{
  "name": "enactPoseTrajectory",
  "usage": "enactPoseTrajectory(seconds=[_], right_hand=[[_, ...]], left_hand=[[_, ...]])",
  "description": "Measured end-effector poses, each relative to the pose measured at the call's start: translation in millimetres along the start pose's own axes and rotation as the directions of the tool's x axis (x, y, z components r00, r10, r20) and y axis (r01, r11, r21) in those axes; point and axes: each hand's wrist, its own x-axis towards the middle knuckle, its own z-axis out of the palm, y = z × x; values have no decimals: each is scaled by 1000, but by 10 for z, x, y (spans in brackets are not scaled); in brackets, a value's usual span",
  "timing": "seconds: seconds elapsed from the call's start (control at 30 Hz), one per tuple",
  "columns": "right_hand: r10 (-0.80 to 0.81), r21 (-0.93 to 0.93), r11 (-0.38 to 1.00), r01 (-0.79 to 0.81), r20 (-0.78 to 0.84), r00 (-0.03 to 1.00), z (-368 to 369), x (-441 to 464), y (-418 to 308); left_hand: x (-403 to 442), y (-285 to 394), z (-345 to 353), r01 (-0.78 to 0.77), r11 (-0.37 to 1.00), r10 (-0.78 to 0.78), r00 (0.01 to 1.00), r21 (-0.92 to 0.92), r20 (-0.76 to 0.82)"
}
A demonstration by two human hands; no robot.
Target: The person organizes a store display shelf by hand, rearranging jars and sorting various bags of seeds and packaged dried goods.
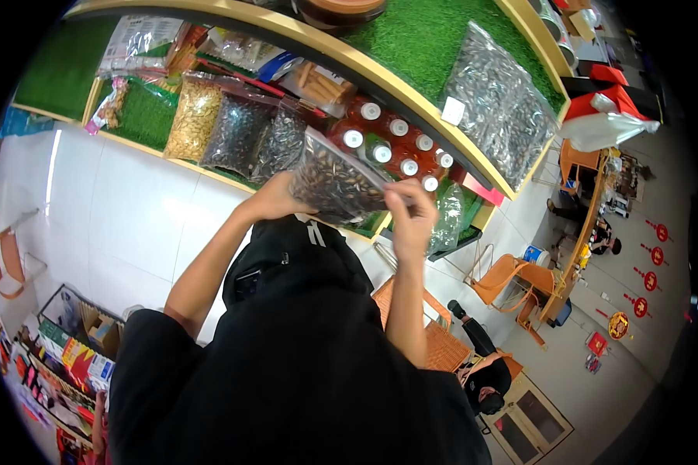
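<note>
- Both hands are on one clear bag of dark seeds point(337, 190), held in front of the chest, just off the near edge of the display shelf
- Left hand point(275, 198) is closed around the bag's left side, the palm turned in and part of the fingers hidden behind the plastic; this grip likely bears much of the weight
- Right hand point(411, 209) is nearly closed, thumb and fingers pinching the bag's upper right corner, perhaps to keep the top edge stretched and the loose seeds from sagging
- Bag tilted, its top edge sloping down toward the right hand; whether it is sealed, I cannot tell
- Just beyond it, bottles point(381, 153) with white caps stand close together in rows, probably so that they prop one another up
- Left of the bottles, a bag of yellow snacks point(191, 116) and a bag of dark pieces point(239, 130) sit side by side near the front edge, likely for easy reach
- Above them lies a packet of brown sticks point(318, 84)
- On the higher ledge, a large bag point(500, 105) lies flat on green matting point(411, 43), its contents facing up
- Farther right, orange chairs point(498, 280) stand on the floor, near a seated person point(490, 381)
</note>
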Motion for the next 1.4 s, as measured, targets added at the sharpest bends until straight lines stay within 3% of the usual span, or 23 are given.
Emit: enactPoseTrajectory(seconds=[0.07,0.2,0.33,0.43,0.47,0.5,0.53,0.6,0.63,0.67,0.73,0.8,0.87,0.93,1.03,1.1,1.13,1.2,1.23,1.27,1.33,1.37,1.4], right_hand=[[206,102,975,-198,-73,976,71,-164,732],[612,305,777,-551,-162,774,123,-330,1581],[540,221,838,-499,-204,817,80,-112,1847],[330,-120,923,-366,-241,913,9,108,1865],[267,-269,903,-334,-256,929,-7,132,1891],[280,-369,857,-359,-250,927,-45,145,1873],[272,-352,864,-359,-273,923,-102,137,1910],[432,-365,837,-407,-14,902,-245,28,1977],[398,-328,871,-367,30,917,-307,-72,1977],[382,-306,880,-364,-2,924,-411,-172,1959],[412,-227,901,-369,186,892,-570,-346,1912],[443,-157,895,-418,197,875,-788,-504,1790],[378,-118,922,-368,85,922,-1019,-603,1719],[323,-74,943,-325,-39,946,-1341,-550,1486],[58,-95,991,-93,-320,946,-1782,-215,1018],[-107,-57,994,92,-399,911,-2052,74,475],[-221,-127,975,184,-439,871,-2142,252,256],[-403,-196,915,353,-458,792,-2203,680,-24],[-449,-184,893,410,-339,827,-2239,860,-161],[-461,-169,887,429,-343,818,-2179,1021,-244],[-580,-365,793,488,-206,788,-1994,1316,-284],[-583,-337,798,500,-218,782,-1923,1435,-123],[-619,-481,718,503,-112,777,-1824,1529,118]], left_hand=[[-157,-434,-30,227,960,-211,972,161,-107],[-340,-834,-21,399,863,-385,917,311,-107],[-253,-1119,154,379,885,-385,922,270,-33],[21,-1325,313,394,902,-383,919,176,-97],[100,-1553,401,380,901,-332,915,211,-231],[167,-1828,459,504,814,-426,856,289,-292],[261,-1885,482,609,707,-496,789,360,-361],[327,-1904,476,617,688,-500,785,384,-366],[343,-1877,476,635,672,-509,770,381,-385],[345,-1852,459,615,668,-491,787,419,-373],[312,-1953,329,561,581,-423,827,589,-371],[196,-2015,156,544,614,-416,839,572,-351],[233,-1861,-64,546,554,-583,793,628,-175],[295,-893,221,603,635,-630,766,483,-129],[536,-50,395,328,793,-306,943,514,-130],[828,799,727,168,885,-77,972,434,-220],[972,1117,875,57,932,50,958,357,-284],[1393,1385,839,-271,839,458,820,472,-344],[1617,1573,943,-250,734,563,745,632,-359],[1814,1744,1036,-195,610,662,658,768,-359],[2193,1850,1148,-32,726,528,666,687,-527],[2397,1736,989,107,602,555,656,791,-511],[2512,1586,821,251,459,571,652,852,-499]])
